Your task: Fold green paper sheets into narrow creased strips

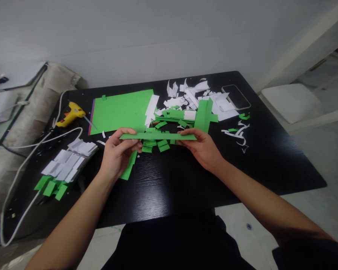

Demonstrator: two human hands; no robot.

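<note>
A long green paper strip [157,136] is held level above the black table [171,183], one end in each hand. My left hand [118,152] pinches its left end, with thumb on top, and a second green strip [129,167] hangs down under that palm. My right hand [201,146] pinches the right end. Below the strip lie several small green paper pieces [154,144].
A green paper sheet [121,110] lies at the back. White scraps [191,96] and folded green strips [204,114] lie behind my hands. A phone [236,96] sits back right, a yellow glue gun [70,113] with white cable at left, and stacked white and green pieces [66,165] near left.
</note>
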